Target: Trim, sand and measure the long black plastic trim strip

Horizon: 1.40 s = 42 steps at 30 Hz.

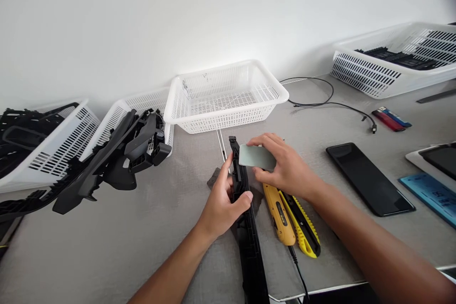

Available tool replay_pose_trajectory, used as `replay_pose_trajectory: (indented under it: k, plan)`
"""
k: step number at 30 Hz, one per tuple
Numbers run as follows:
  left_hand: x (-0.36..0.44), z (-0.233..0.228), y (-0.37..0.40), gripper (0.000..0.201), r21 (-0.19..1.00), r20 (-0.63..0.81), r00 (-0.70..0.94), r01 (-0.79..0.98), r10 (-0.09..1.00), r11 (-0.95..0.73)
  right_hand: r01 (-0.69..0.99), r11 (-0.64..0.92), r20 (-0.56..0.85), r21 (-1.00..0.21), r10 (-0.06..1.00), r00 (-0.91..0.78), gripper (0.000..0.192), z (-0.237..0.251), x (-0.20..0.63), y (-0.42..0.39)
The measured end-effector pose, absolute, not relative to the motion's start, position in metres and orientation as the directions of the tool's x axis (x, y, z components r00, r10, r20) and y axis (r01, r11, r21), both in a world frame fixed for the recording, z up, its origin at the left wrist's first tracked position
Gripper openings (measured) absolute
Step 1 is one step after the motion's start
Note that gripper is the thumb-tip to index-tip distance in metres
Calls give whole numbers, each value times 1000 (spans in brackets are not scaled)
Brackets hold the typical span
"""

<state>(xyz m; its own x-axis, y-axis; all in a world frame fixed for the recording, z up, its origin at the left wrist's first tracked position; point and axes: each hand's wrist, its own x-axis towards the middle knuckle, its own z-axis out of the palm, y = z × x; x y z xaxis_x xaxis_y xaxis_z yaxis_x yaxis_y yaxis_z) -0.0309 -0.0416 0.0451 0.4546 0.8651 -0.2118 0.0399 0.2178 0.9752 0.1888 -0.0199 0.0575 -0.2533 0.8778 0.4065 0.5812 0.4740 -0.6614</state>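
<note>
- Over the table's (171, 232) middle, left hand (223, 199) is gripping a long black plastic part (251, 251), its far end pointing toward the white basket (224, 118).
- Right hand (280, 159) is pinching a pale flat plate (255, 157) by the part's far end; can't tell if they're touching.
- Hands are working close but apart.
- Orange corded tool (280, 216) and yellow cutter (302, 225) are lying side by side, right of the part.

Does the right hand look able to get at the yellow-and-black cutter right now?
Probably yes: the cutter lies close by, with nothing seen resting on it. But the right hand holds a pale flat plate, which it may need to put down first.
</note>
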Motion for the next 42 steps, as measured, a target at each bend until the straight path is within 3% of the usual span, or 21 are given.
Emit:
replay_pose_trajectory:
  k: [4,8,15,19,26,42]
  plan:
    - [-31,47,-41,114,972,-227,432,49,873,229,537,490,374,-687,872,-317,44,57,187,-21]
    - [-31,47,-41,114,971,-230,407,38,884,235,564,416,332,-713,910,-250,42,57,185,-22]
    - [-30,45,-40,112,972,-227,384,38,895,230,532,422,313,-734,906,-285,44,58,187,-22]
    - [-31,44,-39,114,974,-213,375,9,902,226,471,469,290,-747,867,-405,42,62,188,-23]
    - [-33,41,-38,115,976,-204,387,9,899,218,422,509,298,-751,830,-471,47,66,192,-23]
    - [-34,39,-34,125,976,-186,442,-20,877,217,392,476,279,-787,842,-462,53,66,191,-24]
